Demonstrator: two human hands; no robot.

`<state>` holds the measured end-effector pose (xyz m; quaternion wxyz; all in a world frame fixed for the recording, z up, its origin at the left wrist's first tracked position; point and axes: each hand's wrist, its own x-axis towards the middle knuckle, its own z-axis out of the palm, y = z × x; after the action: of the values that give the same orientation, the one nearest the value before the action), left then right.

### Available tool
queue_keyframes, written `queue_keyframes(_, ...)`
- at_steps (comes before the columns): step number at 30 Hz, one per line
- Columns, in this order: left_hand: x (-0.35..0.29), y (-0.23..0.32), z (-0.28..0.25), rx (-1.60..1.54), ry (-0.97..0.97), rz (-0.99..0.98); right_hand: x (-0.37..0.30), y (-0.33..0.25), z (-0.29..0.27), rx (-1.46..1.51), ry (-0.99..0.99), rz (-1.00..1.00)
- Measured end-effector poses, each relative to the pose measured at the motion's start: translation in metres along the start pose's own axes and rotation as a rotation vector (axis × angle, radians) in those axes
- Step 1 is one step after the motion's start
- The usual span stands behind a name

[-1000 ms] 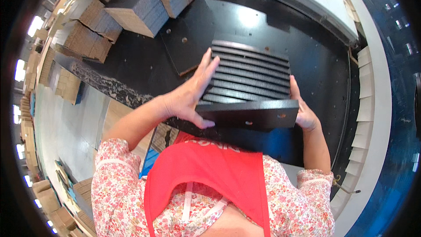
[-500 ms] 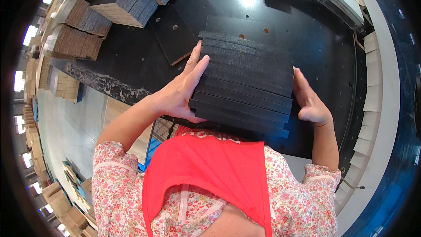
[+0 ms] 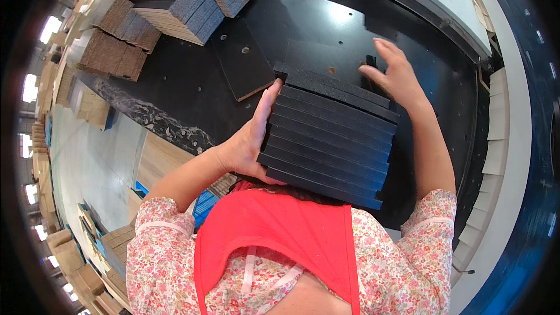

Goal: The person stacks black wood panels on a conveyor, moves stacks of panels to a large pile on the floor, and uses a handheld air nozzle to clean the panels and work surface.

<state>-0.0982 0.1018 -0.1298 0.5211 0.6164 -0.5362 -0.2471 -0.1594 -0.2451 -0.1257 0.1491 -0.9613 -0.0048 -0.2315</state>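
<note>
Right up against the person's chest, just above the red apron (image 3: 274, 239), there's a stack of black boards (image 3: 329, 137), flat dark panels piled with their edges stepped like a fanned deck. The stack sits over the near edge of the big black desk (image 3: 175, 81), and everything else is easiest to place from it.

The left hand (image 3: 251, 140) is pressed flat against the left side of the stack, fingers stretched out straight along the board edges and the thumb tucked under near the bottom, so it's bracing the pile rather than wrapping round it. The right hand (image 3: 394, 73) is off the stack's far right corner, open with fingers loosely spread, fingertips down on a thin black piece (image 3: 371, 63) that stands up just beyond the top board. Can't tell if it's actually pinching that piece or only touching it.

Beyond the stack, a single loose black panel (image 3: 242, 61) with a few holes lies flat on the desk, angled. Further off to the far left of the stack are taller stacks of brown-edged boards (image 3: 181, 9), several piles side by side along the desk's edge.
</note>
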Motion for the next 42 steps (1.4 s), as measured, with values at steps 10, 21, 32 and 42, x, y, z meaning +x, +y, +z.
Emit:
queue_keyframes(10, -0.008, -0.013, -0.019, -0.354, 0.242, -0.076, 0.023, -0.030, -0.017, 0.232, -0.516, 0.169)
queue_keyframes(21, 0.040, -0.015, -0.002, -0.338, 0.278, -0.152, 0.007, 0.001, -0.026, 0.742, -0.397, 0.436)
queue_keyframes(32, 0.053, -0.020, -0.002, -0.363, 0.361, -0.227, -0.013, -0.026, -0.040, 1.119, -0.013, 0.180)
queue_keyframes(42, 0.045, -0.002, 0.019, -0.481, 0.335, -0.168, -0.108, -0.073, -0.025, 1.257, 0.034, 0.466)
